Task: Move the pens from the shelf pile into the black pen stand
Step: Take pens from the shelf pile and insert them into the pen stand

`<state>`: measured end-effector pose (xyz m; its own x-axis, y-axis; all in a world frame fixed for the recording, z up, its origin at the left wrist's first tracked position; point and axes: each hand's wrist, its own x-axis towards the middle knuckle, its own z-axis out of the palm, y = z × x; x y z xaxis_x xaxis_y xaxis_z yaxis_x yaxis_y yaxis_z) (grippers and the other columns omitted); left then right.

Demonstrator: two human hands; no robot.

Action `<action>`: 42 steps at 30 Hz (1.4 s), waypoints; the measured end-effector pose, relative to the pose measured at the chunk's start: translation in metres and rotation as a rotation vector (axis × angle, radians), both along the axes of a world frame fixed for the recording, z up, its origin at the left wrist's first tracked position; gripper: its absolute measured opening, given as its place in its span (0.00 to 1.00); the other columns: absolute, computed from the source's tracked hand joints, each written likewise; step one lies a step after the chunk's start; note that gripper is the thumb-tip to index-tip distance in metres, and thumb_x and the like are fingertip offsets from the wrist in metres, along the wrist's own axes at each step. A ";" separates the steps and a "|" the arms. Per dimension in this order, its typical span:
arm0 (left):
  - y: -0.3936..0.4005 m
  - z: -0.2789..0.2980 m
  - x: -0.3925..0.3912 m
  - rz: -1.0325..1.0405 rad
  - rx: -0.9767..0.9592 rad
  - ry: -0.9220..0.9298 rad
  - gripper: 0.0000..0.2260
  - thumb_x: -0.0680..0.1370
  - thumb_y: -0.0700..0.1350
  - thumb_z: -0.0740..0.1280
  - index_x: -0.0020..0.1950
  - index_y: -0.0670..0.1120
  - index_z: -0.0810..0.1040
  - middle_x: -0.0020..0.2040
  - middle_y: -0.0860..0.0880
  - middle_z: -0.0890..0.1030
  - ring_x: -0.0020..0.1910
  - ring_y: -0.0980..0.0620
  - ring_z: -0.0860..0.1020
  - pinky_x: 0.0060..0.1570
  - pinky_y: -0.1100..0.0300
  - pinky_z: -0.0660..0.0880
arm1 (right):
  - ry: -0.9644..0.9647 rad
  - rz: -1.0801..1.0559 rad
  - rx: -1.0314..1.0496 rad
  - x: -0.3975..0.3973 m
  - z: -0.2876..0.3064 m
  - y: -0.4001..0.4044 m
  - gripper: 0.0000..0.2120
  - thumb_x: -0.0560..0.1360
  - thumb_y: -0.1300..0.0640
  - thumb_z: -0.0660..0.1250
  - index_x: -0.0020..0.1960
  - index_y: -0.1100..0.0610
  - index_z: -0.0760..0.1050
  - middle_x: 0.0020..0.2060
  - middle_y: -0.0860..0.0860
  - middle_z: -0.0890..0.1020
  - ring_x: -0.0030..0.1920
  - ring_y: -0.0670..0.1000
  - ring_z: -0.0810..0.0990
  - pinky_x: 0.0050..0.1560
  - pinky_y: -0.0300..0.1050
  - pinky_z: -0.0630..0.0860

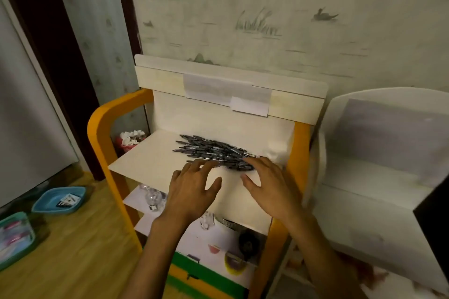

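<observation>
A pile of several dark pens [213, 150] lies on the cream top shelf [150, 162] of an orange-framed rack. My left hand [192, 189] reaches over the shelf with fingers spread, its fingertips at the near edge of the pile. My right hand [269, 184] is beside it, fingers extended and resting on the pile's right end. Neither hand holds a pen. A dark round object [247, 243] stands on a lower shelf, partly hidden; I cannot tell whether it is the pen stand.
The orange frame [97, 126] rises on both sides of the shelf, with a white back panel [230, 94] behind. A white shelf unit [379, 153] stands to the right. Blue tray [58, 200] and teal box [14, 238] sit on the wooden floor at left.
</observation>
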<state>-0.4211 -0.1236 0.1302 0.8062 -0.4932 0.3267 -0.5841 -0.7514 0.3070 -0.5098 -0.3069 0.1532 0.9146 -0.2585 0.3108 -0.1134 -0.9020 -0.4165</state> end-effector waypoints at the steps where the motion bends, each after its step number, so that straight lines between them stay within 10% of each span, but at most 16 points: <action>1: 0.003 -0.003 0.011 0.001 0.005 0.002 0.21 0.81 0.61 0.58 0.73 0.59 0.67 0.70 0.53 0.73 0.68 0.49 0.72 0.63 0.49 0.70 | 0.011 -0.004 -0.006 0.010 -0.005 0.003 0.23 0.80 0.44 0.60 0.73 0.47 0.67 0.70 0.45 0.71 0.68 0.47 0.70 0.66 0.43 0.67; 42: -0.032 -0.156 0.357 -0.335 0.058 0.183 0.12 0.80 0.48 0.66 0.63 0.53 0.77 0.60 0.51 0.76 0.60 0.49 0.72 0.59 0.54 0.67 | 0.154 -0.454 0.164 0.252 -0.125 0.012 0.21 0.78 0.50 0.66 0.71 0.51 0.71 0.64 0.50 0.75 0.60 0.52 0.77 0.59 0.45 0.72</action>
<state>-0.0639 -0.1556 -0.0260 0.6395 -0.7527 0.1563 -0.7398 -0.5473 0.3915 -0.2581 -0.2948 0.0286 0.7306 -0.6750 0.1029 -0.5506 -0.6714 -0.4961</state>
